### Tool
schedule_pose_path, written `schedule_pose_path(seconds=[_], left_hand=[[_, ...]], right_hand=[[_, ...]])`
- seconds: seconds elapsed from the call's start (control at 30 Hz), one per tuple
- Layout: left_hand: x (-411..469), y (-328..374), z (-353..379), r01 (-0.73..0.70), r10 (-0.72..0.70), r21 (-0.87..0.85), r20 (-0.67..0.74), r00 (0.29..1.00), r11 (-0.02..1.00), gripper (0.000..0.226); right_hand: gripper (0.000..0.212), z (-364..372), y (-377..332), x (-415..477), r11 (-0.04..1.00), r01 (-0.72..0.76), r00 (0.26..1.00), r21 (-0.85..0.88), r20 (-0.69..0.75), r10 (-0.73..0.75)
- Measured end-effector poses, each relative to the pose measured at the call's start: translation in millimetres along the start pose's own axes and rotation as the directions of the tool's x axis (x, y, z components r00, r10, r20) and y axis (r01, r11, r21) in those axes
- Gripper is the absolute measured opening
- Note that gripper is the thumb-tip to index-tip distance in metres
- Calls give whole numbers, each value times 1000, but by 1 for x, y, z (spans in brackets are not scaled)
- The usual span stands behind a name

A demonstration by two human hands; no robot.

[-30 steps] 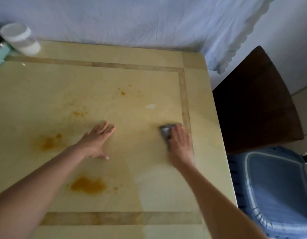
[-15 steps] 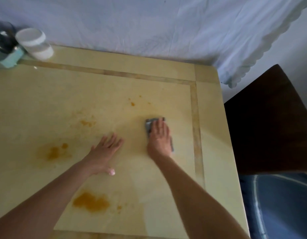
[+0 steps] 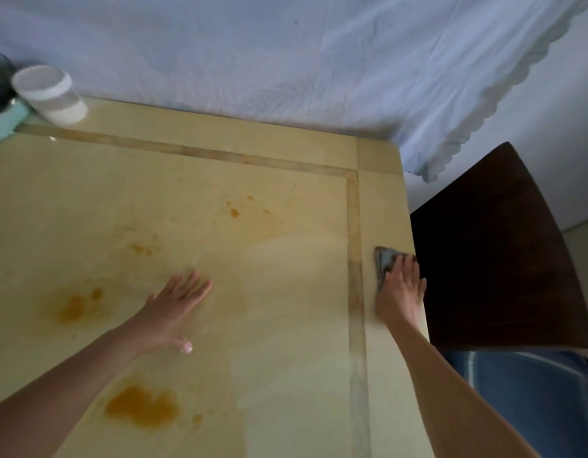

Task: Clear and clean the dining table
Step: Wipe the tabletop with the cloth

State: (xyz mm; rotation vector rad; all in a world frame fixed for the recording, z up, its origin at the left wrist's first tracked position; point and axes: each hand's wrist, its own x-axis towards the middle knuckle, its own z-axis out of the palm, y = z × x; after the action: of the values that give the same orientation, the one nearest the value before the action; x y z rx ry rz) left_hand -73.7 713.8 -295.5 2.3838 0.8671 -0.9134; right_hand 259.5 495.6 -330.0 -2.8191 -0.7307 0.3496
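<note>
Right hand (image 3: pixel 400 292), fingers straight, presses grey cloth (image 3: pixel 384 261) flat at table's (image 3: pixel 286 375) right edge. Left hand (image 3: pixel 173 309) open, palm down mid-table. Orange stains (image 3: pixel 140 406) near left; white jar (image 3: pixel 49 94) far-left corner.

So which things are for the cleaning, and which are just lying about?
For the cleaning:
cloth, pressed down by the right hand
left hand, flat on the table
orange stains

Just lying about:
white jar at the far corner
teal thing beside it
dark chair
curtain
</note>
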Motion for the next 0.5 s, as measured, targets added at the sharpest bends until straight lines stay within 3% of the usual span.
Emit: schedule_pose_path(seconds=[0.37, 0.5], left_hand=[[-1, 8, -3, -9, 9, 30, -4, 1000, 1000, 116], [-2, 6, -2, -4, 5, 39, -26, 1000, 999, 115]], right_hand=[[54, 7, 6, -17, 985, -173, 982, 2, -71, 173], [57, 12, 0, -27, 980, -178, 979, 94, -86, 186]])
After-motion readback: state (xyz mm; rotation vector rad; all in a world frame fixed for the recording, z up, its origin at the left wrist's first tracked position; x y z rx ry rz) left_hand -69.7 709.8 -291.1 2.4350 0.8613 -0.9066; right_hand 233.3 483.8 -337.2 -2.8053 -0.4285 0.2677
